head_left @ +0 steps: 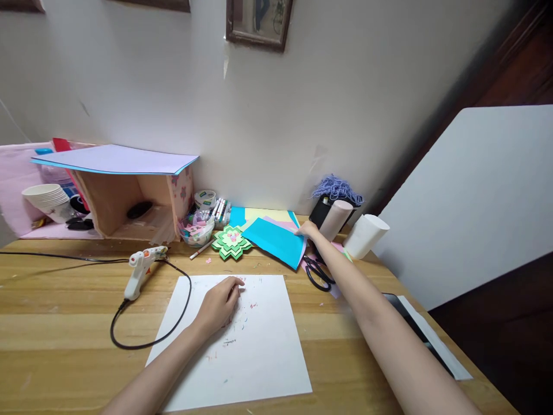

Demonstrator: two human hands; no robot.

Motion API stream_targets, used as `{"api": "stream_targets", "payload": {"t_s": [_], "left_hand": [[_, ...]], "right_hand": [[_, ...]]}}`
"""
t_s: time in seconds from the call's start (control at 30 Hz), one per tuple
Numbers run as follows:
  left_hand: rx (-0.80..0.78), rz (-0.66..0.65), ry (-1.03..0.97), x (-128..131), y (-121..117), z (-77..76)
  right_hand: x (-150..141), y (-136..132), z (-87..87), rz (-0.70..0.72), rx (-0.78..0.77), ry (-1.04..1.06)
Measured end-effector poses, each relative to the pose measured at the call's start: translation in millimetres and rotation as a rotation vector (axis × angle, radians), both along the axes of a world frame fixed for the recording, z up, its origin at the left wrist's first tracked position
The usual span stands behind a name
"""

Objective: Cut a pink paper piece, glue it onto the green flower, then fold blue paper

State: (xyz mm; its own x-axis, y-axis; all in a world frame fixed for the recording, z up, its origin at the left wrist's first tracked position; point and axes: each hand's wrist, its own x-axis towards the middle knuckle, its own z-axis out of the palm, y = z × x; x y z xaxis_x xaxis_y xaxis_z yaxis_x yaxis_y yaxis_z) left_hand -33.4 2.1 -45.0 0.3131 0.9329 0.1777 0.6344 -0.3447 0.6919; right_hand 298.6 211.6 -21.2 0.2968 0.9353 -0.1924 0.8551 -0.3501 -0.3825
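Observation:
My right hand [307, 230] reaches to the back of the table and pinches the right edge of a bright blue paper sheet [274, 241]. That sheet is tilted over a stack of yellow, pink and blue papers. My left hand [220, 302] rests on a large white sheet [268, 340] marked with small coloured smudges, its fingers loosely bent and nothing seen in them. Left of the blue sheet lies a layered green paper flower [232, 242] with a pink centre. Black-handled scissors [318, 273] lie just below my right wrist, partly covered.
A white hot glue gun [141, 271] stands at left, its black cord looping onto the white sheet. Behind are a cardboard box [181, 202], paper cups [46, 199], a tub of scraps [196, 231] and markers [222, 211]. Blue yarn [337, 189] and a white roll [366, 236] stand back right.

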Motion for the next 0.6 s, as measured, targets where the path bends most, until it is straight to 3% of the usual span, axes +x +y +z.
{"api": "stream_targets", "payload": {"t_s": [0.17, 0.43, 0.6], "left_hand": [[0.012, 0.002, 0.015, 0, 0, 0.5], [-0.002, -0.001, 0.017, 1, 0, 1.2], [-0.015, -0.004, 0.012, 1, 0, 1.5]], "right_hand": [[14, 2, 2.0, -0.016, -0.068, -0.072], [16, -3, 3.8, 0.255, 0.05, -0.019], [13, 1, 0.5, 0.284, 0.033, -0.028]]}}
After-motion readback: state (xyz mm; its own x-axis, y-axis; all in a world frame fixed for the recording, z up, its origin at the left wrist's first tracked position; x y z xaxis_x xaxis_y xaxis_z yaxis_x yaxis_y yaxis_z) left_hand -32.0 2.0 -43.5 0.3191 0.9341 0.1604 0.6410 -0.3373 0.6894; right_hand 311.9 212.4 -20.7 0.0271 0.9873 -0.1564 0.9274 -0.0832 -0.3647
